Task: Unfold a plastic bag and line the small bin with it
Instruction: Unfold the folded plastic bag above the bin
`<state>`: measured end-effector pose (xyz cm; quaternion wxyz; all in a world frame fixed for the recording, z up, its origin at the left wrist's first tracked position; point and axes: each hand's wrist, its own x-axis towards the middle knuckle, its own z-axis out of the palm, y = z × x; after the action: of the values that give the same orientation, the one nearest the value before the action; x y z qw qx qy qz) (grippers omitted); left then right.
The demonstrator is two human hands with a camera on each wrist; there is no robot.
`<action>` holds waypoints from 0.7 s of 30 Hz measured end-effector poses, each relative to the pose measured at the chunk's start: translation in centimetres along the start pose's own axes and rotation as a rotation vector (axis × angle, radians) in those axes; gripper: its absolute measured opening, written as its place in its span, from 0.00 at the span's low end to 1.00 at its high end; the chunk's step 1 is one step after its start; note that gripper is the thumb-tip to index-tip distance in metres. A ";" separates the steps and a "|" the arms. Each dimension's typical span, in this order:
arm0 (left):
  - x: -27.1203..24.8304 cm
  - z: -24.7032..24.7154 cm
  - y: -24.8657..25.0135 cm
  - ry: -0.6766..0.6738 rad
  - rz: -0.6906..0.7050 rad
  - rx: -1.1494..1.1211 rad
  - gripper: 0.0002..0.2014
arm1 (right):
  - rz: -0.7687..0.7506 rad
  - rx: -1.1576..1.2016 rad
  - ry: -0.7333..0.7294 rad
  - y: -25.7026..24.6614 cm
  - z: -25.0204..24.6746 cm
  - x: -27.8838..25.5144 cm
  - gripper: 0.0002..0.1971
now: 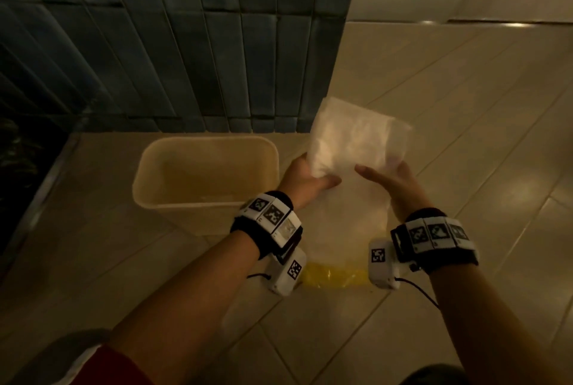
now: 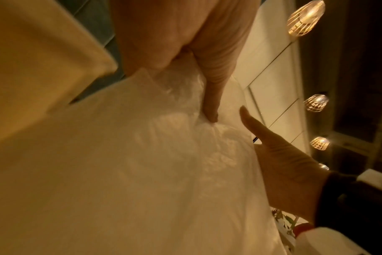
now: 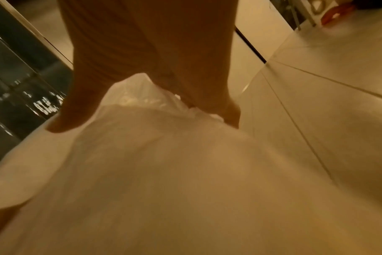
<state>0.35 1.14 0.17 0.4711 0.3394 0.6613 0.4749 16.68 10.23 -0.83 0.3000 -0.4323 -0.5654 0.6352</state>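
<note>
A small beige plastic bin (image 1: pixel 148 195) stands open on the floor against the tiled wall, nothing visible inside. Just right of it, both hands hold up a translucent white plastic bag (image 1: pixel 356 136). Its lower part hangs between my wrists down to a yellow band (image 1: pixel 335 276). My left hand (image 1: pixel 310 177) grips the bag's left side: the thumb (image 2: pixel 209 110) presses into the crumpled film (image 2: pixel 164 155) and the fingers are hidden behind it. My right hand (image 1: pixel 387 180) holds the right side, with the film (image 3: pixel 142 155) bunched between thumb (image 3: pixel 65 119) and fingers (image 3: pixel 229 110).
A dark blue tiled wall (image 1: pixel 186 43) rises directly behind the bin and ends at a corner above the bag. Beige floor tiles (image 1: pixel 465 136) spread out to the right and front. A metal strip (image 1: pixel 496 23) crosses the floor far back. Dark clutter sits at the far left.
</note>
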 end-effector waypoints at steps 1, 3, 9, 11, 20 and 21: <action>-0.3 -0.6 1.1 -0.019 0.047 -0.004 0.25 | -0.044 0.025 -0.027 -1.1 0.1 0.0 0.39; -0.7 -1.9 2.9 -0.052 0.113 -0.014 0.27 | -0.077 0.094 -0.047 -2.9 0.3 0.0 0.46; -2.8 -6.1 5.4 -0.055 0.143 -0.062 0.24 | -0.015 0.233 -0.144 -4.9 2.1 -0.8 0.50; -3.1 -7.3 5.5 -0.072 0.125 -0.059 0.24 | -0.038 0.154 -0.168 -5.6 3.0 -1.0 0.47; -3.7 -9.9 4.5 -0.005 0.137 -0.050 0.29 | -0.098 0.069 -0.044 -7.7 4.9 -1.3 0.10; -3.7 -10.1 4.4 -0.007 0.133 -0.049 0.31 | -0.093 0.098 0.003 -7.8 4.9 -1.1 0.14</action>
<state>-7.96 -3.92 6.52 0.4491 0.3729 0.6238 0.5198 12.02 8.40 6.94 0.3507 -0.3914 -0.5527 0.6467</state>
